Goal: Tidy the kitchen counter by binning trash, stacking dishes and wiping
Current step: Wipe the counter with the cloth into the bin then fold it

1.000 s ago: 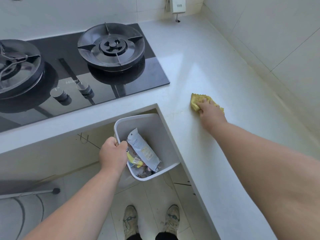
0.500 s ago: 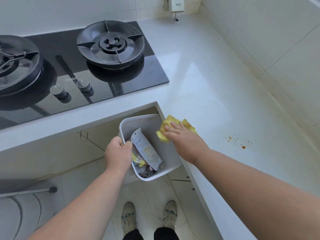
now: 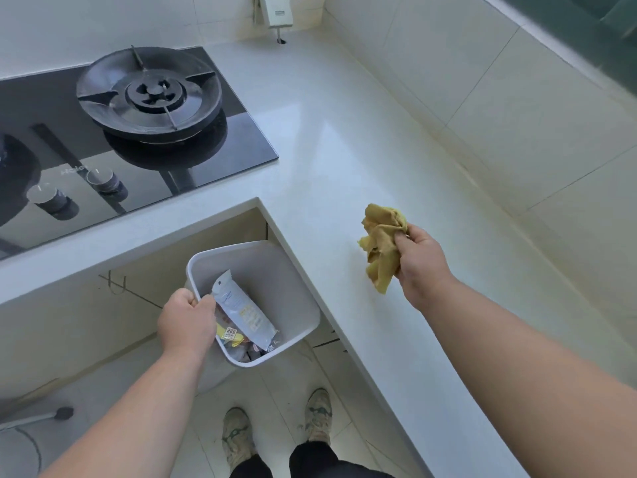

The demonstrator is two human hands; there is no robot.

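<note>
- Yellow cloth (image 3: 381,246) hangs bunched from the right hand (image 3: 418,262), whose fingers clench its upper folds, lifted just above the white counter (image 3: 344,139), likely so crumbs stay gathered inside.
- Grey bin (image 3: 275,288) sits below the counter edge; the left hand (image 3: 188,322) curls its fingers over the near rim, probably to catch wiped-off debris.
- Wrappers (image 3: 241,308) lie just beyond those fingers, inside.
- Black stove (image 3: 138,132) stands well away.

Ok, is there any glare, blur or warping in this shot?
Head view: daylight reflects as glare off the glossy hob and a bright patch on the counter; wide-angle warping bends the counter edges; the cloth and bin look sharp.
</note>
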